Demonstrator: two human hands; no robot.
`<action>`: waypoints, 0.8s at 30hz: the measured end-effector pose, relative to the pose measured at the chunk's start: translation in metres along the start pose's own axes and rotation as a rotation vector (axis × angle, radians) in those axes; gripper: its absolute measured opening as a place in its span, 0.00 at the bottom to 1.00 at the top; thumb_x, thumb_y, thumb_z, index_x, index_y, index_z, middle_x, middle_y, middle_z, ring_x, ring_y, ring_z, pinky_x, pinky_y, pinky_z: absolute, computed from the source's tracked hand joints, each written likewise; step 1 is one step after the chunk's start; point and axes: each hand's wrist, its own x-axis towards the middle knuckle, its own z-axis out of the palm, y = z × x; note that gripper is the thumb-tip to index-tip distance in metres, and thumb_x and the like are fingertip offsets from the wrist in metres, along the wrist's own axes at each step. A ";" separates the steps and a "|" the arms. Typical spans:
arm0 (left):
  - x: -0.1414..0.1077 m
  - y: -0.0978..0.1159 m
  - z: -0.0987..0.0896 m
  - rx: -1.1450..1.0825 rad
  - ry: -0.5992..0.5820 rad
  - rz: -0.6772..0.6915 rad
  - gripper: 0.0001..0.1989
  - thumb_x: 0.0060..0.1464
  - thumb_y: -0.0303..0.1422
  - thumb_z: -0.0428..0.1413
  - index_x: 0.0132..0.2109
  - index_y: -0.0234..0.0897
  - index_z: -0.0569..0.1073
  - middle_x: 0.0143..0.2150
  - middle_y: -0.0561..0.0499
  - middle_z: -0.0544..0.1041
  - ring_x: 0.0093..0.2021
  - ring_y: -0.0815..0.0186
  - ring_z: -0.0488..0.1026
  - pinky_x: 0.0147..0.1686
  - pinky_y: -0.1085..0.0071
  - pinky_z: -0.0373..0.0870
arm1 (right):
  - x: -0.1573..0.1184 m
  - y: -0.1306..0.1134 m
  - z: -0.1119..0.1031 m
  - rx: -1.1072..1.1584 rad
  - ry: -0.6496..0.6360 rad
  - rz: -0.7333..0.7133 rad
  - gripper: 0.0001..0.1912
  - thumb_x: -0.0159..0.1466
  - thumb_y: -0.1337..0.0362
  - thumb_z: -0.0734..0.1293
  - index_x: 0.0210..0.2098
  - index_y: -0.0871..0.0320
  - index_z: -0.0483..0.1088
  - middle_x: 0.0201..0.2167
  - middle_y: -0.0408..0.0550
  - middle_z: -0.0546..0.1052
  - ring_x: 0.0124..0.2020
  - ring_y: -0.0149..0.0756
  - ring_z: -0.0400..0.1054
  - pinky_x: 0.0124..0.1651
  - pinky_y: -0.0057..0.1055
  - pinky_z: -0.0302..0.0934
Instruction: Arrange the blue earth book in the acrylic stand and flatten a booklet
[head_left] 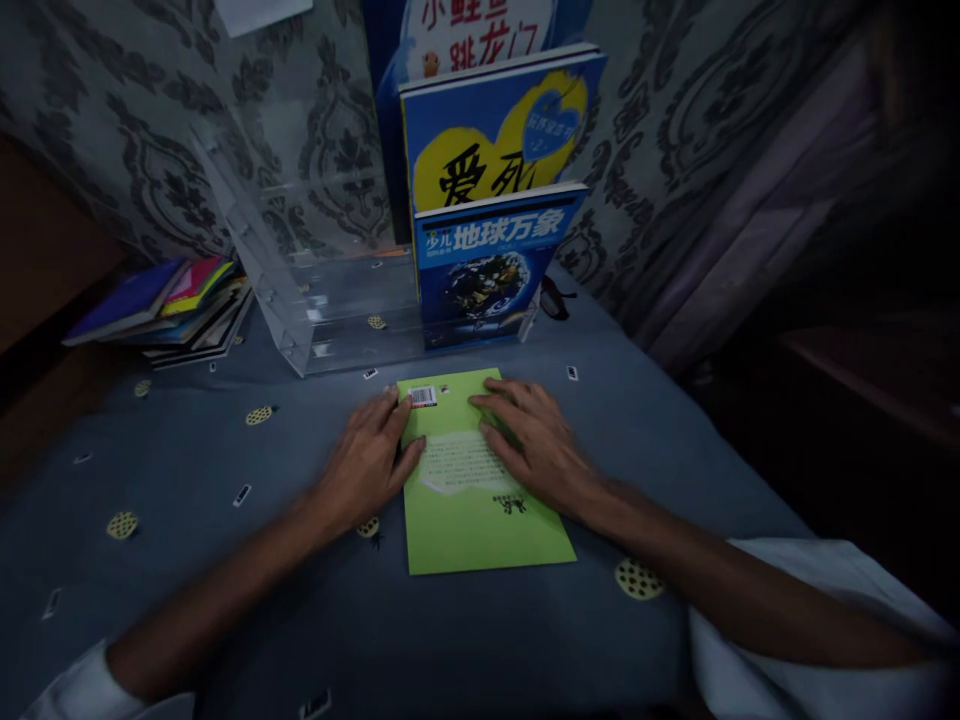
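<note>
A light green book (480, 548) lies closed on the cloth, its barcode at the far end and a pale block of print across its middle. My left hand (373, 455) rests along the book's left edge, thumb and fingertips touching the cover, fingers stretched out. From the other side, my right hand (536, 445) lies over the right edge with its fingers spread on the cover. Neither hand is wrapped around anything. Just beyond the green book, a blue book with a globe picture (480, 290) stands upright in a clear stepped rack (352, 345).
Behind the globe book, a blue and yellow book (502, 120) and a taller blue book (386, 130) stand in the rack. A stack of books (172, 300) lies at left. Dark glasses (553, 300) sit right of the rack. Patterned cloth (187, 450) covers the surface.
</note>
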 end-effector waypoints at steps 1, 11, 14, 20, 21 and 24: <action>0.001 0.000 -0.001 0.011 0.001 0.002 0.27 0.70 0.45 0.43 0.66 0.32 0.65 0.67 0.33 0.67 0.66 0.46 0.66 0.64 0.45 0.66 | 0.000 0.002 0.000 0.005 0.002 -0.004 0.19 0.72 0.63 0.58 0.57 0.59 0.71 0.59 0.62 0.72 0.58 0.58 0.65 0.54 0.57 0.66; 0.015 -0.003 -0.006 0.073 0.018 0.033 0.23 0.69 0.42 0.44 0.62 0.32 0.68 0.64 0.34 0.72 0.62 0.46 0.71 0.60 0.44 0.71 | 0.008 0.011 -0.004 0.090 0.050 0.017 0.18 0.70 0.66 0.58 0.53 0.61 0.74 0.56 0.63 0.73 0.58 0.56 0.68 0.55 0.54 0.69; 0.018 -0.001 -0.005 0.072 0.033 0.060 0.23 0.69 0.41 0.45 0.62 0.31 0.68 0.63 0.34 0.73 0.63 0.47 0.71 0.60 0.45 0.71 | 0.012 0.012 -0.008 0.165 0.060 0.047 0.17 0.69 0.67 0.59 0.51 0.61 0.75 0.54 0.62 0.74 0.56 0.53 0.70 0.54 0.50 0.70; 0.028 0.006 0.001 0.023 -0.009 0.139 0.22 0.69 0.39 0.45 0.63 0.33 0.69 0.64 0.37 0.72 0.65 0.50 0.70 0.64 0.48 0.68 | 0.016 0.019 -0.013 0.290 0.110 0.060 0.19 0.67 0.69 0.58 0.53 0.58 0.73 0.53 0.57 0.75 0.53 0.49 0.72 0.54 0.48 0.69; 0.030 0.008 0.002 0.014 -0.021 0.155 0.22 0.69 0.40 0.45 0.63 0.33 0.69 0.65 0.37 0.72 0.65 0.50 0.69 0.64 0.49 0.68 | 0.016 0.020 -0.013 0.304 0.121 0.057 0.20 0.67 0.69 0.58 0.55 0.57 0.72 0.53 0.56 0.76 0.54 0.48 0.71 0.55 0.48 0.69; 0.040 0.013 0.004 -0.008 -0.059 0.205 0.24 0.70 0.40 0.45 0.63 0.30 0.69 0.65 0.36 0.71 0.66 0.50 0.68 0.64 0.50 0.68 | 0.016 0.023 -0.013 0.355 0.147 0.066 0.22 0.67 0.69 0.58 0.57 0.55 0.70 0.53 0.55 0.75 0.54 0.47 0.71 0.55 0.47 0.68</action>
